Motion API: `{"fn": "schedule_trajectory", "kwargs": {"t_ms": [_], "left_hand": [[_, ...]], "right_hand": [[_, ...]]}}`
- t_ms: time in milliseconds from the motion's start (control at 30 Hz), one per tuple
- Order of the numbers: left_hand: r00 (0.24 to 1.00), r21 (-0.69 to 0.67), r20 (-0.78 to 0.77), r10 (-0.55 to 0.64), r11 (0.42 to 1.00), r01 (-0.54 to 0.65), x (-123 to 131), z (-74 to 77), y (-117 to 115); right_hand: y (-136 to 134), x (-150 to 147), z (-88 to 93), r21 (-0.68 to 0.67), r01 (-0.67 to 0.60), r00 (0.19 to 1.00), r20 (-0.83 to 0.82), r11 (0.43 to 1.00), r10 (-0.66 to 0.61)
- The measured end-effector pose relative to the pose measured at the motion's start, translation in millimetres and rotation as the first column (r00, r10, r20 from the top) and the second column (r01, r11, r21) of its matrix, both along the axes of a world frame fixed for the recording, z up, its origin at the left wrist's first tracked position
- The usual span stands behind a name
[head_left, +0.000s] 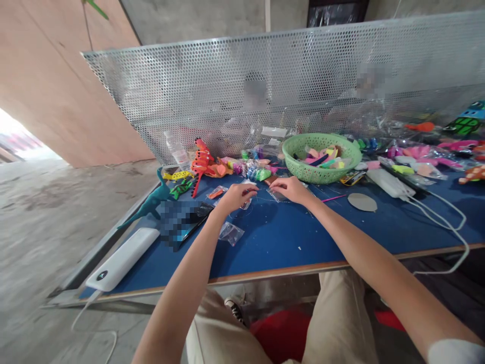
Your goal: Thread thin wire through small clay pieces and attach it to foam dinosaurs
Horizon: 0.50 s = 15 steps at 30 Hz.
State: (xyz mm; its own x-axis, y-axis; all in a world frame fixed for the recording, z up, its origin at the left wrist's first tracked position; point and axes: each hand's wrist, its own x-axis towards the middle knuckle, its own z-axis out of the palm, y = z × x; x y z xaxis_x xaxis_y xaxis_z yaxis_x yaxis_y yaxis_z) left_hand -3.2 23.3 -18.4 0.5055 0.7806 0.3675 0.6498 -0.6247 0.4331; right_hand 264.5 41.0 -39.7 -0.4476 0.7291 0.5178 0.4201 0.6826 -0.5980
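Note:
My left hand [238,196] is above the blue tabletop with its fingers pinched together; what they hold is too small to make out. Just to the right, my right hand [292,190] has its fingers curled in a pinch, their contents also unclear. Under the right fingertips lies a small clear plastic bag [277,196]. A fine, pale thread-like line [262,197] runs in the gap between both hands. Beside the left hand is a small bag with an orange piece [216,192]. Nearer to me lies another small clear bag [231,233].
A green basket [322,174] of colourful pieces stands behind my right hand. Stretchy toy animals, including a red one [202,163] and a teal one [153,198], lie left. White power banks [123,259] with cables rest at both sides. A perforated metal panel [212,86] borders the back.

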Motion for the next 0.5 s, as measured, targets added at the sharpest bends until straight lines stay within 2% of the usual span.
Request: {"fn": "schedule_trajectory", "kwargs": {"t_ms": [233,367,500], "left_hand": [[0.999,-0.008,-0.037,0.005,1.0,-0.006,7,-4.4,0],[0.997,-0.066,-0.049,-0.058,0.996,0.054,9,-8.1,0],[0.976,0.044,-0.201,-0.089,0.994,0.099,13,-8.8,-1]], "right_hand": [[0,0,1.4,0.136,0.087,0.977,0.184,0.987,-0.112],[1,-4,-0.9,0.16,0.108,0.966,0.215,0.981,-0.141],[2,-6,-3.5,0.168,0.106,0.978,0.162,0.98,-0.133]]}}
